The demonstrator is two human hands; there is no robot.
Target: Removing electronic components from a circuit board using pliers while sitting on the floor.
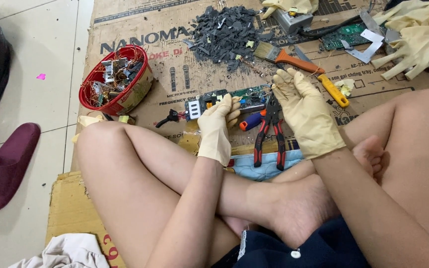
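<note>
I sit cross-legged on cardboard, both hands in pale latex gloves. My left hand [218, 126] curls its fingers over the near edge of a long circuit board [250, 96] lying on the cardboard. My right hand [306, 114] is held up with fingers spread at the board's right end and holds nothing. Red-and-black pliers [269, 135] lie between the two hands, jaws pointing toward the board. A screwdriver with an orange and blue handle [250, 122] lies next to the pliers.
A red bowl [117, 79] of wires and small parts stands at the left. Beyond the board are a pile of dark plastic shards [227, 32], a paintbrush [284, 55], a yellow-handled tool [334, 92], a green board [346, 35] and spare gloves [418, 39]. Maroon slippers [1, 164] lie on the tiles.
</note>
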